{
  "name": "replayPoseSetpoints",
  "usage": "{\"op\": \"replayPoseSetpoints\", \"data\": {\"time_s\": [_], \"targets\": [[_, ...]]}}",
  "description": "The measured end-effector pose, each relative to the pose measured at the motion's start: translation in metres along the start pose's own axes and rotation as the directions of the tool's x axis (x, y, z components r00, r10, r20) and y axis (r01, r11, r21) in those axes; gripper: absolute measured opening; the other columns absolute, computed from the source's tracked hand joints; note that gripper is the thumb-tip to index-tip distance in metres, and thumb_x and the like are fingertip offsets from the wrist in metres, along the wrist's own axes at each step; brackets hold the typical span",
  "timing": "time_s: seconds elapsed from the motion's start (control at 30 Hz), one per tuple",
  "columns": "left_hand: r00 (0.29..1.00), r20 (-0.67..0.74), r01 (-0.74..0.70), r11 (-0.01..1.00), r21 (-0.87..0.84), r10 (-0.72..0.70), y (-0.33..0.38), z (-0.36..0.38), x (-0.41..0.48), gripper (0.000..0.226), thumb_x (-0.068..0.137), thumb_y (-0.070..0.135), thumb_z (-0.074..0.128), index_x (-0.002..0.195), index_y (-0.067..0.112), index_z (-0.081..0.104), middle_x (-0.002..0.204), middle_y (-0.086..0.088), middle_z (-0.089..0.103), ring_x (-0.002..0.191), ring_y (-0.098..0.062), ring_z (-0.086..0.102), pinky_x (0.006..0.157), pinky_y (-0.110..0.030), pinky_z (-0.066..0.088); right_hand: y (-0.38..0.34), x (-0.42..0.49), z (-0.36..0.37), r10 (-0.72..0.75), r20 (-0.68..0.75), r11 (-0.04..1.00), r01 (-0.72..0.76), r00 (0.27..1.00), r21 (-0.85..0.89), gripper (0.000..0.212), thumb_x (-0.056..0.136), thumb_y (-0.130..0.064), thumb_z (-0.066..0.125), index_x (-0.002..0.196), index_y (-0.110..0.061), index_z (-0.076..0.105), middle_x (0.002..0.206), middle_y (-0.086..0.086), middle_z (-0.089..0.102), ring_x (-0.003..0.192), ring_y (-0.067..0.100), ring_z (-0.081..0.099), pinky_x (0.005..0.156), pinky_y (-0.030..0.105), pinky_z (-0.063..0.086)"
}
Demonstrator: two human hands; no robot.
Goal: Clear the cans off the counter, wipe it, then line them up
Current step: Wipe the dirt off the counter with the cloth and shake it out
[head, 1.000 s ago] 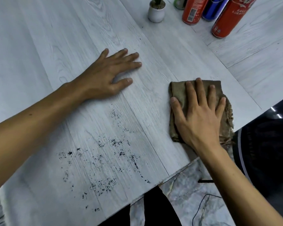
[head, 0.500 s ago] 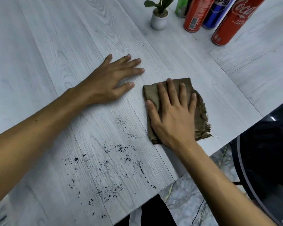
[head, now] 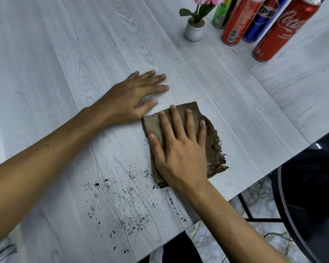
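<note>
Two Hands Flat on the Counter, Cloth Under the Right

Two bare hands rested on the pale wood-grain counter (head: 68, 59). At the left of the view, the left hand (head: 130, 100) lay palm down with its fingers spread and extended, gripping nothing and pressed flat to the surface. A scatter of black specks (head: 129, 207) marked the counter near its front edge, below and between the two forearms.

Just to the right of the left hand, the right hand (head: 180, 149) lay palm down on a folded brown cloth (head: 212, 150) — fingers splayed wide across it, pressing it to the counter rather than clutching it. The near left corner of the cloth touched the upper fringe of the specks. Its right edge was frayed, with loose threads showing. The left thumb sat just beside the cloth's far left corner.

Further right and toward the back, a small white pot (head: 194, 31) with a pink-flowered plant stood on the counter. Beside it stood four cans, grouped closely — a green can (head: 219, 15), a red can (head: 235, 25), a blue Pepsi can (head: 260, 21) and a red Coca-Cola can (head: 281, 33). All four were upright and well apart from both hands. A dark chair (head: 311, 186) occupied the lower right, off the counter's edge.
</note>
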State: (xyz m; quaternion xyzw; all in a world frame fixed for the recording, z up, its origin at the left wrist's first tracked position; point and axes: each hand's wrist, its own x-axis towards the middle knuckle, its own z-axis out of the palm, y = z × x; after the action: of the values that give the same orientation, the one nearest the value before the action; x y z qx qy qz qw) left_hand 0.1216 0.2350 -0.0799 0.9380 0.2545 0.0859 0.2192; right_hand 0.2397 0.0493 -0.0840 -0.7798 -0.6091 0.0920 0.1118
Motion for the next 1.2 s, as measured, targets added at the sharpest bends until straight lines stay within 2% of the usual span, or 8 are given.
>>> {"op": "replayPoseSetpoints", "data": {"time_s": [0.2, 0.33, 0.47, 0.67, 0.9, 1.07, 1.2], "targets": [[1.000, -0.021, 0.006, 1.000, 0.024, -0.005, 0.000, -0.002, -0.011, 0.050, 0.104, 0.038, 0.048, 0.153, 0.026, 0.048, 0.167, 0.006, 0.032, 0.158, -0.016, 0.019, 0.128, -0.048, 0.016, -0.015, -0.011, 0.005, -0.057, -0.003, 0.998, 0.057, 0.998, -0.008, 0.063, 0.106, -0.056, 0.029, 0.159, -0.024, 0.037, 0.169, 0.004, 0.026, 0.158, 0.034, 0.013, 0.125, 0.060, 0.004], [0.999, -0.039, 0.003, 0.999, 0.043, -0.002, -0.001, 0.000, -0.017, 0.048, 0.105, 0.034, 0.056, 0.152, 0.028, 0.049, 0.166, 0.006, 0.032, 0.158, -0.016, 0.020, 0.128, -0.048, 0.016, -0.021, -0.026, 0.010, -0.111, 0.000, 0.994, 0.111, 0.994, -0.009, 0.062, 0.105, -0.057, 0.034, 0.158, -0.025, 0.039, 0.169, 0.003, 0.027, 0.158, 0.033, 0.014, 0.124, 0.061, 0.007], [0.999, -0.041, 0.006, 0.999, 0.046, -0.004, -0.002, 0.001, -0.021, 0.051, 0.102, 0.042, 0.050, 0.152, 0.031, 0.048, 0.166, 0.008, 0.032, 0.157, -0.015, 0.020, 0.128, -0.047, 0.015, -0.023, -0.047, 0.014, -0.141, -0.006, 0.990, 0.141, 0.990, -0.004, 0.061, 0.105, -0.055, 0.036, 0.157, -0.024, 0.042, 0.168, 0.003, 0.028, 0.158, 0.032, 0.016, 0.124, 0.061, 0.011], [0.999, -0.031, 0.016, 0.999, 0.052, -0.014, 0.000, 0.003, -0.025, 0.054, 0.101, 0.045, 0.047, 0.153, 0.031, 0.046, 0.167, 0.009, 0.031, 0.158, -0.014, 0.018, 0.128, -0.047, 0.014, -0.015, -0.086, 0.015, -0.140, -0.035, 0.990, 0.140, 0.990, 0.019, 0.057, 0.104, -0.052, 0.042, 0.154, -0.025, 0.046, 0.168, 0.001, 0.031, 0.158, 0.029, 0.017, 0.123, 0.060, 0.017], [0.999, -0.043, 0.022, 0.998, 0.055, -0.020, 0.000, 0.004, -0.031, 0.055, 0.101, 0.048, 0.046, 0.154, 0.031, 0.046, 0.166, 0.009, 0.032, 0.158, -0.014, 0.019, 0.129, -0.044, 0.013, 0.013, -0.112, 0.006, -0.012, -0.050, 0.999, 0.014, 0.999, 0.032, 0.058, 0.104, -0.050, 0.041, 0.157, -0.028, 0.041, 0.170, -0.006, 0.024, 0.159, 0.022, 0.010, 0.125, 0.057, 0.015], [0.999, -0.043, 0.016, 0.998, 0.058, -0.013, -0.003, 0.003, -0.034, 0.050, 0.105, 0.042, 0.051, 0.154, 0.032, 0.045, 0.167, 0.009, 0.031, 0.158, -0.016, 0.019, 0.128, -0.050, 0.013, 0.035, -0.102, -0.005, 0.133, -0.059, 0.991, -0.132, 0.989, 0.031, 0.061, 0.104, -0.055, 0.032, 0.160, -0.030, 0.034, 0.171, -0.008, 0.018, 0.160, 0.021, 0.005, 0.128, 0.050, -0.001], [0.999, -0.033, 0.014, 0.999, 0.046, -0.013, -0.006, 0.001, -0.038, 0.048, 0.106, 0.038, 0.048, 0.154, 0.033, 0.044, 0.167, 0.010, 0.030, 0.158, -0.016, 0.016, 0.129, -0.050, 0.011, 0.042, -0.076, -0.009, 0.213, -0.045, 0.977, -0.212, 0.976, 0.039, 0.066, 0.103, -0.063, 0.024, 0.163, -0.033, 0.024, 0.173, -0.010, 0.008, 0.160, 0.021, -0.004, 0.127, 0.048, -0.010]]}}
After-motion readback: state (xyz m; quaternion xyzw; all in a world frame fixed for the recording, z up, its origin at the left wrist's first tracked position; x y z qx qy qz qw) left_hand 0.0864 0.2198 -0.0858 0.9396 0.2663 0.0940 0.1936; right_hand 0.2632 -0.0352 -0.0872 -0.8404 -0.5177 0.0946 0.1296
